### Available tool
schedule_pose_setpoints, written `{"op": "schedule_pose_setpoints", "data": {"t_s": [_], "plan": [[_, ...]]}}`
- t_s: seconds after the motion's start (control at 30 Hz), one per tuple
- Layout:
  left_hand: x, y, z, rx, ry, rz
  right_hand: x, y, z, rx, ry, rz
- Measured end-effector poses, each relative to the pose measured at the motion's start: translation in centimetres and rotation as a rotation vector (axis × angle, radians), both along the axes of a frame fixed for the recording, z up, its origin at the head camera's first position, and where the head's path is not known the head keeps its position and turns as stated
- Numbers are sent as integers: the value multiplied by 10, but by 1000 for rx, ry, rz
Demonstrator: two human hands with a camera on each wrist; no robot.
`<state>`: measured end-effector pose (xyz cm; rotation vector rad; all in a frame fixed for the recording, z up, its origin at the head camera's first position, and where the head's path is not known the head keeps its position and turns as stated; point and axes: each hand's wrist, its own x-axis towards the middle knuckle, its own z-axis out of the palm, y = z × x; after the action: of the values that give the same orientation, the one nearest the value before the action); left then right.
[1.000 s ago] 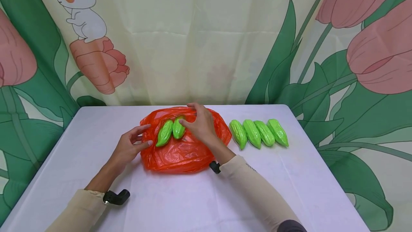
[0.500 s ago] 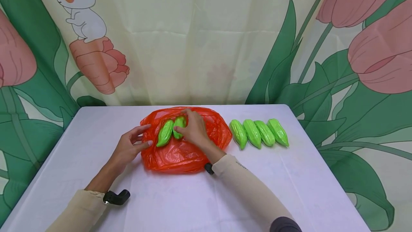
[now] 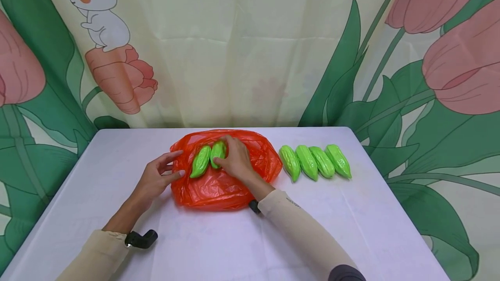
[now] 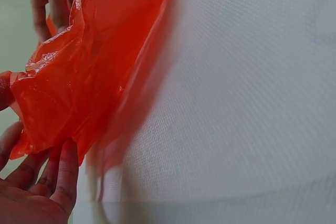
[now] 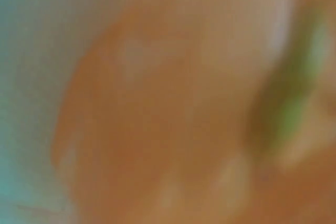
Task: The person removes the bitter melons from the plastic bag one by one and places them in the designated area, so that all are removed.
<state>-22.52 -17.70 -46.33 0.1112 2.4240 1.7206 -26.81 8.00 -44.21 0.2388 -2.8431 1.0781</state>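
An open red plastic bag [image 3: 211,190] lies on the table, its near side bunched up. Two bright green, ridged bitter melons are side by side within its mouth: the left one [image 3: 200,161] lies free, while the right one [image 3: 217,151] is between the thumb and fingers of my right hand [image 3: 237,159]. At the bag's left edge, my left hand [image 3: 156,174] holds the plastic, with thumb and fingers spread along it. The left wrist view shows its fingers [image 4: 65,177] against the thin red film. The right wrist view is blurred, mostly hand with a strip of green melon [image 5: 289,98].
Several more bitter melons [image 3: 308,162] lie in a slanted row to the right of the bag. The table [image 3: 218,246] has a white cloth. Behind it hangs a printed curtain [image 3: 234,55] with tulips and a rabbit.
My right hand has come down and a little left, its thumb and fingers now around the right melon in the bag. My left hand stays at the bag's edge.
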Motion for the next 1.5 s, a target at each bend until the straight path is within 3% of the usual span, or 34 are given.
{"op": "schedule_pose_setpoints", "data": {"t_s": [0.43, 0.97, 1.5], "plan": [[1, 0, 0, 13, -10, 6, 1, -4, -5, 57, -22, -10], [0, -2, 1, 2, 4, 2, 13, 9, 4, 46, -73, 6], [-1, -3, 0, 2, -5, -6, 2, 1, -4, 99, -81, -57]]}}
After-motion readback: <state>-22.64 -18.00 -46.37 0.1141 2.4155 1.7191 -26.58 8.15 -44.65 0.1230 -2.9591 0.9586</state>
